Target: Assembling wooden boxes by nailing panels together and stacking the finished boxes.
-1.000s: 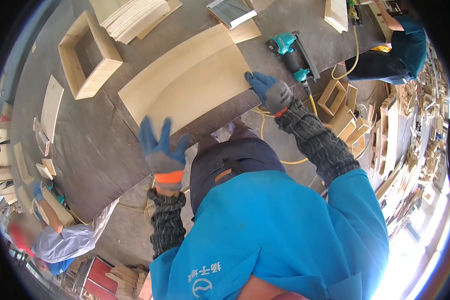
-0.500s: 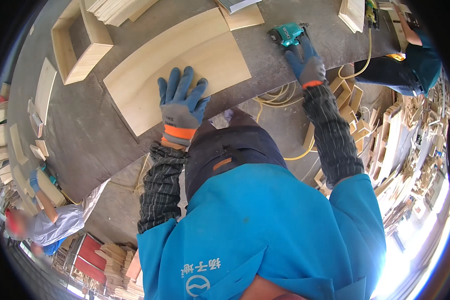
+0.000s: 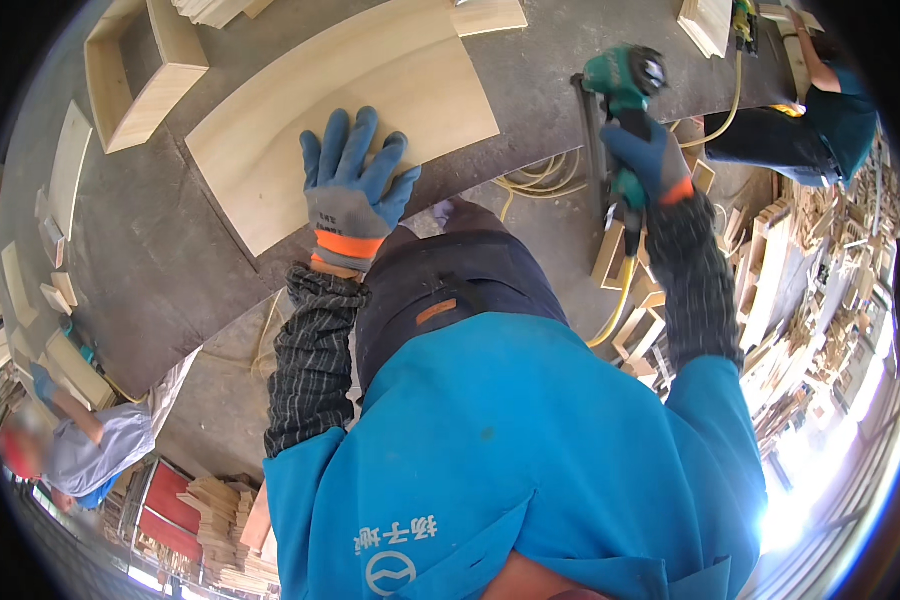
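Observation:
Both my hands wear grey and blue work gloves with orange cuffs. My left hand (image 3: 353, 180) rests on the near edge of a pale wooden panel (image 3: 370, 85), its fingers spread flat. The panel lies on the dark worktable (image 3: 150, 270). Off to the right, my right hand (image 3: 650, 155) is wrapped round the handle of a teal and black nail gun (image 3: 618, 80). The nail gun is lifted near the table's front edge, and a yellow air hose (image 3: 618, 300) hangs from its grip. Motion blurs the tool a little.
An open wooden frame (image 3: 150, 90) stands on the table at the far left, near loose boards (image 3: 70, 165). At the right end is a stack of thin boards (image 3: 705, 25). Co-workers stand at the right (image 3: 820, 130) and lower left (image 3: 100, 450). Wooden frames (image 3: 640, 330) lie on the floor.
My right hand has closed on the nail gun and raised it off the table, bringing it right and nearer to me. My left hand stays flat on the panel.

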The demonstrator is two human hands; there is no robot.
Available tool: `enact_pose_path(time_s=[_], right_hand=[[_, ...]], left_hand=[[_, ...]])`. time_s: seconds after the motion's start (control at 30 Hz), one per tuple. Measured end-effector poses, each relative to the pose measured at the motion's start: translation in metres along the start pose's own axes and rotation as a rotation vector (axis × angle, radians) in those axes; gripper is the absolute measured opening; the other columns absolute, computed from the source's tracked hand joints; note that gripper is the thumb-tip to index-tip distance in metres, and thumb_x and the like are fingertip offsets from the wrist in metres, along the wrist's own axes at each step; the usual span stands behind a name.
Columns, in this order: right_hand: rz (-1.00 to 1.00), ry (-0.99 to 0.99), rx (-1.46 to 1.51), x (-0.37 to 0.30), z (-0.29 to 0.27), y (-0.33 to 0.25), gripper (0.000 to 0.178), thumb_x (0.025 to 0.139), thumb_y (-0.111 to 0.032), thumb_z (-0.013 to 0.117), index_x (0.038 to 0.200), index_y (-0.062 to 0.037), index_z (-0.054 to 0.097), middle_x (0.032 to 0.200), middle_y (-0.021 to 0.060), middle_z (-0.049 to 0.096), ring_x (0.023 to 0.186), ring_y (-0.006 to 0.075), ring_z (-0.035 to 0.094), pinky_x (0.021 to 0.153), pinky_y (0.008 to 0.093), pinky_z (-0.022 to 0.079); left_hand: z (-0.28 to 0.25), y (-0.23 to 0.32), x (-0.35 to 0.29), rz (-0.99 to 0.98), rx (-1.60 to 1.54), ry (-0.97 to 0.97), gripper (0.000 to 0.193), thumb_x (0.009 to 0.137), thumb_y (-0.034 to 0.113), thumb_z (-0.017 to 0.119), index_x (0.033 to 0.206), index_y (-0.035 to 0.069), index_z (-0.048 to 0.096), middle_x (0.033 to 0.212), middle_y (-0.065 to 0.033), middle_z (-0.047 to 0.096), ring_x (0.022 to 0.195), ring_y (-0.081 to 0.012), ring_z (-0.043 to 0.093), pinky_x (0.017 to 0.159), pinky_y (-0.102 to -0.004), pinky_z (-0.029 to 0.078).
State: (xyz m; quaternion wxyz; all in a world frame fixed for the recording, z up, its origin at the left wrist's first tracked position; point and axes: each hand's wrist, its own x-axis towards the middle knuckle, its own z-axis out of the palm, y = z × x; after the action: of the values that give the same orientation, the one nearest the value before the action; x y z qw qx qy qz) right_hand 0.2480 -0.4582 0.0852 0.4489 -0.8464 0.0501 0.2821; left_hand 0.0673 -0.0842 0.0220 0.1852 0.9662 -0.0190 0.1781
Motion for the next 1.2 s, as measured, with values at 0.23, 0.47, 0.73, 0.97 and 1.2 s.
enact_pose_path(time_s=[0.23,0.47,0.73,0.97,1.2], right_hand=[[0.146,-0.177,0.205,-0.129,0.049,-0.068,0.025,0.091,-0.023,0.08,0.097,0.0002,0.074,0.08,0.0025,0.07,0.072,0.0107,0.065,0.064,0.0303,0.052],[0.114,-0.15,0.125,-0.123,0.079,-0.07,0.028,0.093,-0.02,0.078,0.104,0.0051,0.071,0.079,0.0043,0.069,0.065,0.0102,0.065,0.061,0.0308,0.054],[0.115,-0.141,0.139,-0.123,0.085,-0.072,0.029,0.094,-0.017,0.076,0.11,0.0056,0.07,0.077,0.0035,0.068,0.064,0.0095,0.063,0.06,0.0293,0.053],[0.063,-0.117,0.131,-0.154,0.073,-0.085,0.02,0.095,-0.015,0.072,0.108,0.0004,0.071,0.073,0.0006,0.063,0.062,0.0092,0.06,0.055,0.0282,0.045],[0.088,-0.066,0.156,-0.189,0.112,-0.108,0.014,0.094,-0.013,0.071,0.096,0.0013,0.069,0.072,0.0032,0.065,0.063,0.0102,0.061,0.058,0.0284,0.046]], left_hand=[[-0.001,0.001,0.0,-0.004,-0.046,0.022,0.045,0.083,0.036,0.091,0.124,0.022,0.079,0.152,-0.0089,0.064,0.141,-0.0426,0.058,0.117,-0.07,0.041],[0.0,0.002,0.0,0.0,-0.063,0.034,0.043,0.084,0.037,0.09,0.123,0.022,0.079,0.153,-0.0085,0.063,0.142,-0.0413,0.057,0.117,-0.0702,0.041],[0.0,0.001,0.0,0.007,-0.078,0.044,0.043,0.084,0.037,0.09,0.123,0.021,0.079,0.155,-0.0092,0.062,0.143,-0.0409,0.056,0.118,-0.0707,0.04],[-0.003,-0.003,-0.009,-0.02,-0.072,0.041,0.041,0.085,0.038,0.088,0.122,0.02,0.08,0.156,-0.0094,0.061,0.145,-0.0419,0.055,0.119,-0.0711,0.038],[-0.083,-0.04,-0.059,-0.109,-0.047,-0.04,0.053,0.084,0.044,0.087,0.132,0.024,0.077,0.16,-0.0139,0.056,0.154,-0.0398,0.045,0.126,-0.0629,0.035]])
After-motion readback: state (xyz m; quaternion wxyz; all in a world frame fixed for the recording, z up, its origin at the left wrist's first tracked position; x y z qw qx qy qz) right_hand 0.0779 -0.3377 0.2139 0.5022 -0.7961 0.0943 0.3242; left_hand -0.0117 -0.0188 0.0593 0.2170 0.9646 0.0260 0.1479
